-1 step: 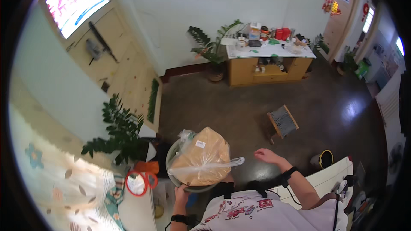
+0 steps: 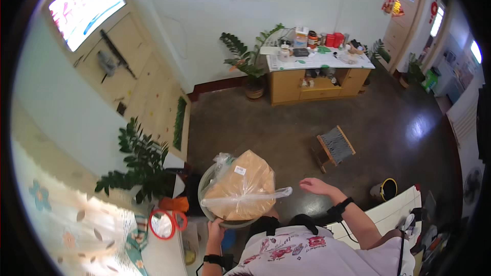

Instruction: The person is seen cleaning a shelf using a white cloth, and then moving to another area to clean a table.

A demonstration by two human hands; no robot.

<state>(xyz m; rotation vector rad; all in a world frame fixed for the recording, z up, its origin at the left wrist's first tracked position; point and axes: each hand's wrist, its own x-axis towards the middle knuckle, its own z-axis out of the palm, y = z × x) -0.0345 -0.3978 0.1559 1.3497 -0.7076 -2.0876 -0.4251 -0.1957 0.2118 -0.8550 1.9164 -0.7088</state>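
Observation:
A large tan bundle (image 2: pixel 245 176) wrapped in a clear plastic bag, with a small white label, fills the top of a round grey-green bucket (image 2: pixel 205 178) in front of me. The bag's gathered end (image 2: pixel 283 192) sticks out to the right. At the bucket's near left rim is my left hand (image 2: pixel 216 228), closed on the edge with its thumb over the top; its other fingers are partly hidden. My right hand (image 2: pixel 316 186) hovers to the right of the bag, apart from it. Its fingers are stretched out and it holds nothing.
A low folding stool (image 2: pixel 336 146) stands ahead right, a dark-mouthed bin (image 2: pixel 384 190) nearer right. Beyond is a wooden cabinet (image 2: pixel 286 88) crowded with jars. On the left are a potted plant (image 2: pixel 138 163) and a red-framed mirror (image 2: pixel 162 224); a white surface (image 2: pixel 394 208) lies at right.
My right hand has shifted slightly left, toward the bag's gathered end. The left hand stays on the bucket's rim, and the view has tilted a little.

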